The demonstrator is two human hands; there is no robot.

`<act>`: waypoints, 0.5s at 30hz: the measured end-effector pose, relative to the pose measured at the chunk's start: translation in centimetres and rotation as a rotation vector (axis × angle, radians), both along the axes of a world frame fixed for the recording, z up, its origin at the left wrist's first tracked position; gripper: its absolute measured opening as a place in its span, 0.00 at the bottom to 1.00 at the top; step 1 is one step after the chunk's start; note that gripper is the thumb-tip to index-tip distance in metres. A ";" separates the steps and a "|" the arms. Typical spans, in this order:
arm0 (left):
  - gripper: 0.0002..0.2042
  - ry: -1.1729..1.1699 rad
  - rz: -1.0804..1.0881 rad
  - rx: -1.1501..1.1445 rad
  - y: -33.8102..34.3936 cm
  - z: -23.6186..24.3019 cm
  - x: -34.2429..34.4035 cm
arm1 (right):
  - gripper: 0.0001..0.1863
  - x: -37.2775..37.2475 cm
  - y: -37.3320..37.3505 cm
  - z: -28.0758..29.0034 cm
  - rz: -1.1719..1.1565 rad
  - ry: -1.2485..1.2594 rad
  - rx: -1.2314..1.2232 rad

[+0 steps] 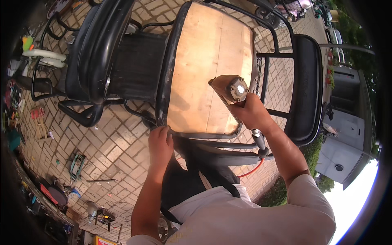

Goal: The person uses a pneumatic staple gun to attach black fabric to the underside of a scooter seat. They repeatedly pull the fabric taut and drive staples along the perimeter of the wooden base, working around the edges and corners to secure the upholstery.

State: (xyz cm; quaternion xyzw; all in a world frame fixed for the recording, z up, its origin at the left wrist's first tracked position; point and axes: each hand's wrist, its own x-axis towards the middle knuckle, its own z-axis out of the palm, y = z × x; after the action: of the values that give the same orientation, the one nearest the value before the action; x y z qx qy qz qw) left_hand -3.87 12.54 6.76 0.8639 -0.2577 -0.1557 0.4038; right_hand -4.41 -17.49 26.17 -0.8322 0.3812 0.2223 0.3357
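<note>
One wooden board [204, 61], pale and bare on top, lies flat in front of the person, its rim wrapped by a black cover [163, 87]. Over the right part of the board is a nail gun [226, 86]; whether its tip touches the wood is hidden. The right hand [255, 112] is closed around the gun's handle. A red hose [255, 168] hangs near the handle's lower end and curves toward the person's waist. The left hand [160, 141] has its fingers bent against the cover at the board's near left corner; whether they pinch it I cannot tell. Black metal bars [266, 77] stand just beyond the board's right side, carrying a long black pad [305, 85]. To the left is a black padded seat [96, 53] with curved armrests. At the top right, something like a basket [296, 5] shows among parked vehicles, its contents too small to tell. Brick paving [134, 143] spreads underneath, with a green metal tool [76, 165] and a thin dark rod [101, 180] lying on it at lower left.
</note>
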 end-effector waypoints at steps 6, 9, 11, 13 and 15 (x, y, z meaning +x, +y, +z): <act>0.22 0.034 -0.357 0.152 -5.9 0.3 4.2 | 0.11 -8.7 -4.1 11.2 -0.598 -0.334 0.051; 0.30 0.063 -0.267 0.168 -8.5 0.5 7.3 | 0.08 -16.0 -4.1 13.7 -0.894 -0.434 0.072; 0.34 0.137 -0.105 0.245 -9.1 -1.6 11.6 | 0.11 -19.6 -2.9 14.1 -1.017 -0.503 0.032; 0.37 0.436 0.199 0.055 -10.1 -4.6 13.3 | 0.13 -23.4 -0.4 13.2 -1.158 -0.576 -0.054; 0.37 0.902 0.342 -0.077 -10.9 -5.8 16.0 | 0.14 -25.5 2.0 12.8 -1.293 -0.611 -0.084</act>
State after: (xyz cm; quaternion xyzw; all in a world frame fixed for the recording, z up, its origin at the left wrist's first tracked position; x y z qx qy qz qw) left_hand 12.08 1.62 0.94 0.7246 0.0831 -0.4364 0.5269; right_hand -29.90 -15.46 38.94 -0.4771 0.6953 -0.2789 0.4595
